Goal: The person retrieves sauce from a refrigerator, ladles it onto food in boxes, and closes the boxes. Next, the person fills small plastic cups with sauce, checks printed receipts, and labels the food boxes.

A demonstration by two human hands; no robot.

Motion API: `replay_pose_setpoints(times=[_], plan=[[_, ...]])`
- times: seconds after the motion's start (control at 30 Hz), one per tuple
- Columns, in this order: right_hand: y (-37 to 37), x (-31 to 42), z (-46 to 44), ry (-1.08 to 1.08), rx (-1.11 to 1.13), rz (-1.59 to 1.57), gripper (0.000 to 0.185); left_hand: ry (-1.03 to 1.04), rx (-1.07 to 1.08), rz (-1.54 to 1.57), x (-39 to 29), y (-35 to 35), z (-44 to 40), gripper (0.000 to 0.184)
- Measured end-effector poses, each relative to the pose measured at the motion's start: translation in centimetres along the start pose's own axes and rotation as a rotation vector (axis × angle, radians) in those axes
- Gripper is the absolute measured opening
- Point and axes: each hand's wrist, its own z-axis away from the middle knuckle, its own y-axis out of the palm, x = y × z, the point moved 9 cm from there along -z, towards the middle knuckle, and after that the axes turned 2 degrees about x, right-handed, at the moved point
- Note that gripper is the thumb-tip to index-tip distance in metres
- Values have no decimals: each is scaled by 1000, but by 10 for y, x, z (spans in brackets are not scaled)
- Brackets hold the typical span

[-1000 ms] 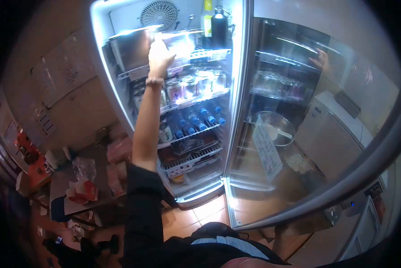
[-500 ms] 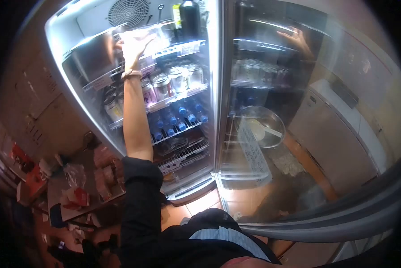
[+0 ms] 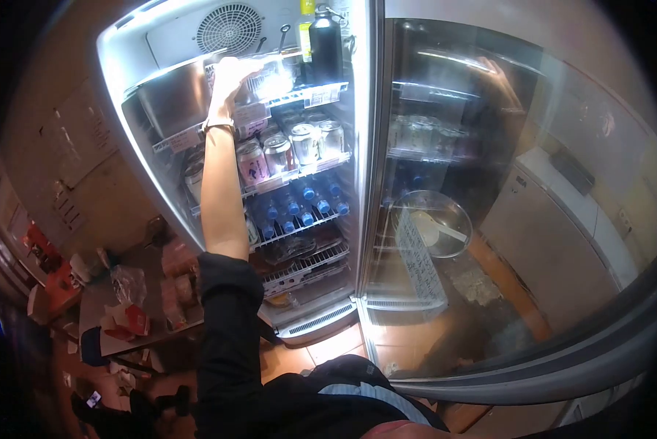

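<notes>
My left hand (image 3: pixel 232 77) reaches up to the top shelf of a lit upright fridge. Its fingers look bent together at the near edge of a clear plastic container (image 3: pixel 271 82); glare hides what they grip, if anything. To the left of the hand stands a large metal pot (image 3: pixel 173 99). Right of the container are a dark bottle (image 3: pixel 325 45) with a loop on its cap and a slim yellow-labelled bottle (image 3: pixel 306 33). My right hand is out of view.
Drink cans (image 3: pixel 278 152) fill the shelf below, with blue-capped water bottles (image 3: pixel 307 218) under them. The glass door (image 3: pixel 445 95) stands open on the right, reflecting my arm. A cluttered table (image 3: pixel 98 318) is at lower left.
The view has shifted, so the fridge sits lower and farther right. My left hand's fingers, spread wide before, have drawn together beside the clear container.
</notes>
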Motion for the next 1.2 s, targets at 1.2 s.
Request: replay_pose_setpoints(times=[1.2], plan=[[266, 318, 502, -744, 1064, -117, 18, -189, -325, 99, -146, -237, 616, 55]])
